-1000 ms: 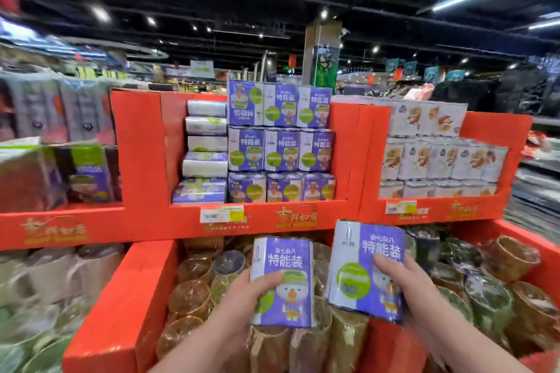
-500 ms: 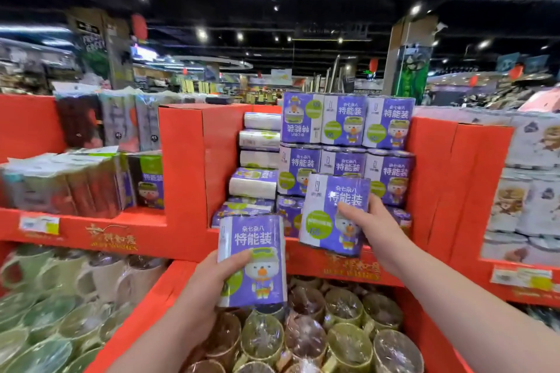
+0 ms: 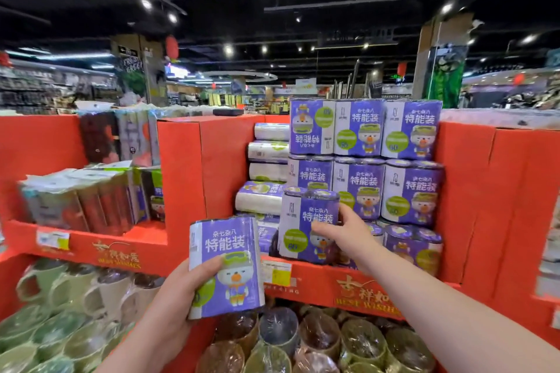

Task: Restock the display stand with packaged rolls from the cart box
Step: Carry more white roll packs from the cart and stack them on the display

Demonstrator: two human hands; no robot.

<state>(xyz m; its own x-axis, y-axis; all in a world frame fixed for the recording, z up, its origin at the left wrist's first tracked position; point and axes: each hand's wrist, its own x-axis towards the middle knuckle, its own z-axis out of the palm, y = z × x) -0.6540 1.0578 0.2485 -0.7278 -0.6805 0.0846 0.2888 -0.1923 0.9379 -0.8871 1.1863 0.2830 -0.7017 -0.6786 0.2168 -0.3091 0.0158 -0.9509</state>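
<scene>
My left hand (image 3: 178,297) grips a purple pack of rolls (image 3: 225,266) upright in front of the stand's lower front lip. My right hand (image 3: 342,228) holds a second purple pack (image 3: 303,227) at the front of the red display stand (image 3: 230,160), on the shelf's bottom row, in front of the stacked purple packs (image 3: 391,160). White roll packs (image 3: 266,172) are piled to the left of that stack. The cart box is out of view.
Below the shelf lies a bin of wrapped brown and green cups (image 3: 318,342), with pale green mugs (image 3: 45,327) at lower left. The left shelf bay holds dark packaged goods (image 3: 91,197). Red side walls (image 3: 491,206) flank the bay.
My right hand has carried its pack up from over the cup bin and onto the shelf's front row. The left hand and its pack rose slightly. My view turned right and closer.
</scene>
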